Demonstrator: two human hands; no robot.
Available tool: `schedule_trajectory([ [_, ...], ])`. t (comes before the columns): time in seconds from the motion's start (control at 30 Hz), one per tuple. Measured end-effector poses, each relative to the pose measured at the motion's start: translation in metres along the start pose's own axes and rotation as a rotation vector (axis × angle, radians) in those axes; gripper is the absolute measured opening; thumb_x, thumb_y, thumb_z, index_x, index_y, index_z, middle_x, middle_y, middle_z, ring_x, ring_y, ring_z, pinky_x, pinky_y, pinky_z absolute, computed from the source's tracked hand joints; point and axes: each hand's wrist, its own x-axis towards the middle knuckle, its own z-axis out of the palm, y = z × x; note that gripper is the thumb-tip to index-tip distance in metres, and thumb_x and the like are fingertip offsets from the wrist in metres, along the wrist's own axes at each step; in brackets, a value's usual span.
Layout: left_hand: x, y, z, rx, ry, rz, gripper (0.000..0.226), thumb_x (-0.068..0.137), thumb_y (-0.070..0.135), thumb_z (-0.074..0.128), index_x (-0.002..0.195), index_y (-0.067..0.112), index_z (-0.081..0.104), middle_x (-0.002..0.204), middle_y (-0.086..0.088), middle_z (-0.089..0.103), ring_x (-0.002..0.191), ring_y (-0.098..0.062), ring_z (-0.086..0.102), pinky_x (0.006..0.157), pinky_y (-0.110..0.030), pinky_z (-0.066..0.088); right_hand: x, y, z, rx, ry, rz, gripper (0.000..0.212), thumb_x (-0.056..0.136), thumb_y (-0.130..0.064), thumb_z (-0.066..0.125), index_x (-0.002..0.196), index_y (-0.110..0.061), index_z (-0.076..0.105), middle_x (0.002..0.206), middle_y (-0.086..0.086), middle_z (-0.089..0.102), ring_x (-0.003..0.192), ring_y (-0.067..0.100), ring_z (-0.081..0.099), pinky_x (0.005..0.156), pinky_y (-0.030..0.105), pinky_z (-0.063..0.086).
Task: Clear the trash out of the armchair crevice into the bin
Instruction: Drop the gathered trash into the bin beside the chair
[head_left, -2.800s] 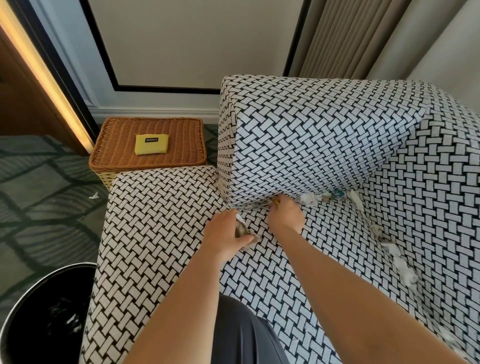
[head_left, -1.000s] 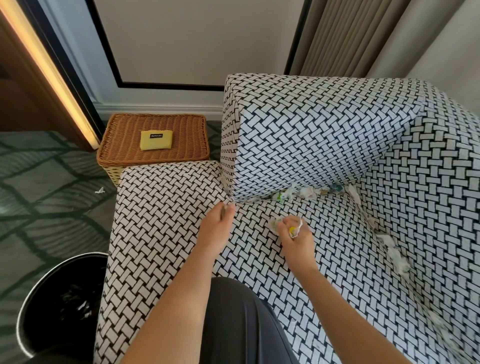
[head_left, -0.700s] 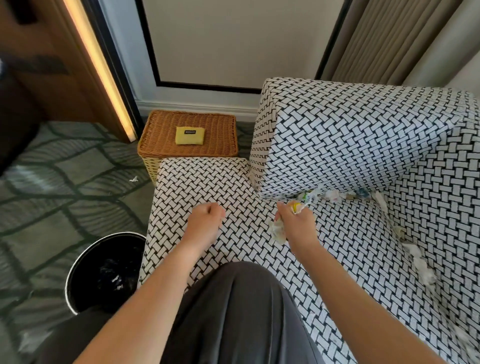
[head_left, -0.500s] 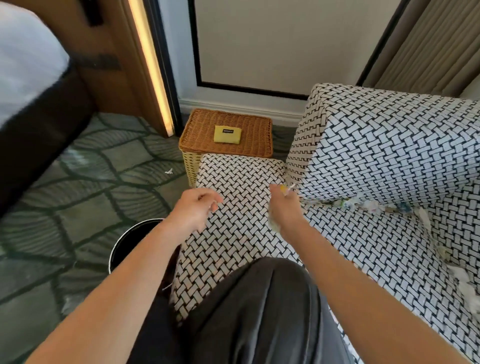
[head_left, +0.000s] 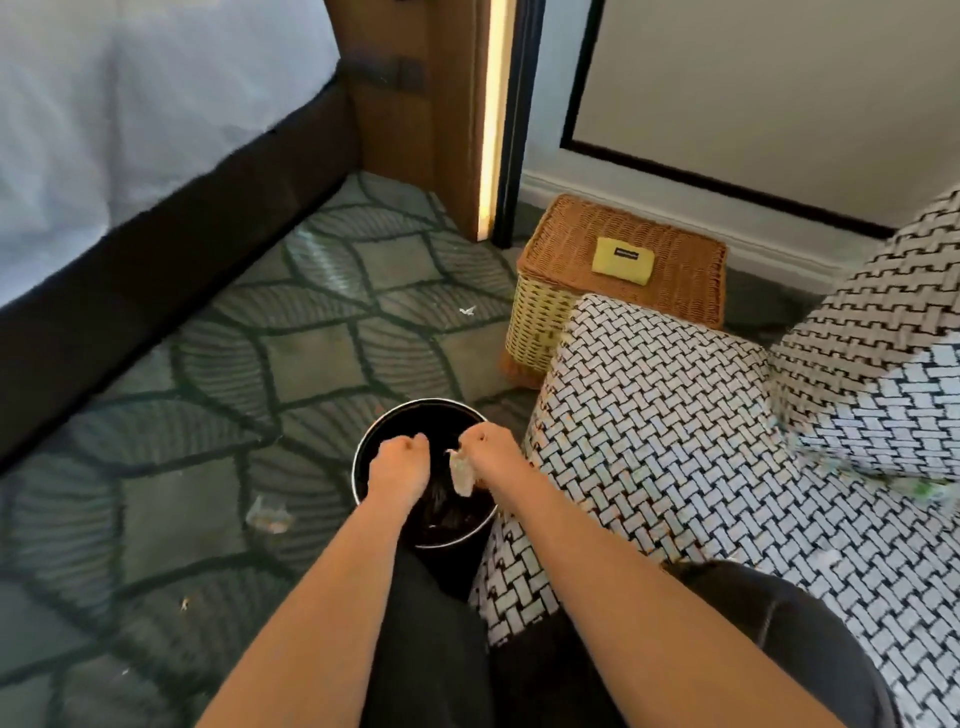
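Note:
Both my hands hover over the round black bin (head_left: 363, 453), which stands on the carpet by the armchair's front left corner. My right hand (head_left: 492, 451) pinches a crumpled pale wrapper (head_left: 461, 473) that dangles above the bin's opening. My left hand (head_left: 400, 467) is curled into a fist beside it, and nothing shows in it. The armchair (head_left: 670, 431), in a black-and-white weave, fills the right side. More trash (head_left: 922, 488) lies blurred in its crevice at the right edge.
A wicker basket (head_left: 566, 260) with a yellow pouch (head_left: 622, 254) on its lid stands behind the chair's arm. A bed (head_left: 130, 156) runs along the left. Small scraps (head_left: 267, 515) lie on the patterned carpet. My dark-trousered legs sit beside the bin.
My view has swung left from the crevice to the bin. Both hands have travelled from the seat to above the bin, the right one carrying the wrapper it pulled out.

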Motion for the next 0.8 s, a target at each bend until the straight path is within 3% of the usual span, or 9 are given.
schedule_trajectory([
  [0.07, 0.016, 0.0, 0.004, -0.106, -0.033, -0.115, 0.048, 0.094, 0.029, 0.036, 0.114, -0.009, 0.057, 0.118, -0.03, 0.057, 0.109, -0.044, 0.055, 0.092, -0.044, 0.045, 0.008, 0.004, 0.01, -0.002, 0.005, 0.039, 0.041, 0.081, 0.002, 0.04, 0.05, -0.019, 0.024, 0.051, 0.001, 0.025, 0.05, 0.017, 0.024, 0.051, 0.03, 0.021],
  [0.17, 0.03, -0.002, 0.001, -0.265, -0.042, -0.267, 0.058, 0.093, 0.039, 0.038, 0.133, -0.002, 0.039, 0.131, -0.026, 0.05, 0.117, -0.042, 0.051, 0.099, -0.047, 0.043, 0.02, 0.009, 0.022, 0.09, 0.062, 0.134, 0.032, 0.088, -0.01, 0.047, 0.056, -0.015, 0.044, 0.06, 0.003, 0.042, 0.06, 0.019, 0.041, 0.062, 0.032, 0.041],
  [0.23, 0.034, 0.0, 0.0, -0.321, -0.045, -0.315, 0.06, 0.095, 0.043, 0.035, 0.142, 0.006, 0.027, 0.138, -0.019, 0.043, 0.123, -0.038, 0.045, 0.102, -0.043, 0.038, 0.027, 0.01, 0.028, 0.248, -0.02, 0.212, 0.028, 0.094, -0.025, 0.041, 0.102, -0.007, 0.061, 0.095, 0.012, 0.058, 0.088, 0.025, 0.053, 0.085, 0.037, 0.043],
  [0.27, 0.038, 0.001, 0.001, -0.333, -0.058, -0.312, 0.062, 0.095, 0.046, 0.033, 0.144, 0.01, 0.025, 0.14, -0.018, 0.042, 0.124, -0.038, 0.043, 0.104, -0.045, 0.036, 0.028, 0.007, 0.028, 0.296, -0.088, 0.297, 0.041, 0.097, -0.031, 0.035, 0.127, -0.007, 0.049, 0.121, 0.014, 0.053, 0.109, 0.028, 0.05, 0.094, 0.037, 0.039],
  [0.33, 0.04, -0.001, 0.003, -0.309, -0.107, -0.303, 0.062, 0.095, 0.048, 0.03, 0.146, 0.014, 0.023, 0.141, -0.018, 0.042, 0.126, -0.038, 0.042, 0.106, -0.046, 0.034, 0.029, 0.004, 0.025, 0.369, -0.122, 0.364, 0.051, 0.1, -0.034, 0.027, 0.144, -0.009, 0.027, 0.146, 0.012, 0.034, 0.131, 0.029, 0.036, 0.102, 0.037, 0.032],
  [0.43, 0.042, -0.006, 0.006, -0.191, -0.103, -0.291, 0.062, 0.097, 0.043, 0.031, 0.149, 0.014, 0.012, 0.15, -0.017, 0.025, 0.135, -0.036, 0.029, 0.109, -0.043, 0.026, 0.054, 0.022, 0.03, 0.48, -0.061, 0.398, 0.053, 0.099, -0.037, 0.023, 0.149, -0.019, 0.014, 0.152, 0.009, 0.024, 0.135, 0.031, 0.03, 0.108, 0.043, 0.028],
  [0.5, 0.039, -0.006, 0.005, -0.155, -0.108, -0.266, 0.061, 0.098, 0.042, 0.03, 0.149, 0.016, 0.009, 0.153, -0.015, 0.019, 0.137, -0.035, 0.025, 0.11, -0.044, 0.024, 0.066, 0.028, 0.031, 0.53, -0.058, 0.413, 0.059, 0.092, -0.041, 0.03, 0.146, -0.018, 0.024, 0.146, 0.008, 0.034, 0.131, 0.031, 0.037, 0.109, 0.047, 0.028],
  [0.57, 0.034, -0.002, 0.004, -0.13, -0.122, -0.223, 0.06, 0.098, 0.042, 0.029, 0.149, 0.017, 0.01, 0.154, -0.012, 0.018, 0.137, -0.033, 0.025, 0.109, -0.042, 0.025, 0.044, 0.011, 0.02, 0.568, -0.086, 0.417, 0.046, 0.095, -0.031, 0.033, 0.135, -0.009, 0.039, 0.13, 0.006, 0.045, 0.127, 0.028, 0.04, 0.108, 0.039, 0.031],
  [0.8, -0.004, 0.025, 0.012, 0.039, -0.134, 0.172, 0.05, 0.099, 0.032, 0.036, 0.145, 0.013, 0.03, 0.15, -0.01, 0.031, 0.137, -0.026, 0.03, 0.11, -0.034, 0.025, 0.013, -0.004, -0.026, 0.657, -0.173, 0.204, 0.042, 0.099, -0.017, 0.036, 0.14, -0.008, 0.033, 0.145, 0.013, 0.035, 0.132, 0.025, 0.037, 0.1, 0.035, 0.039],
])
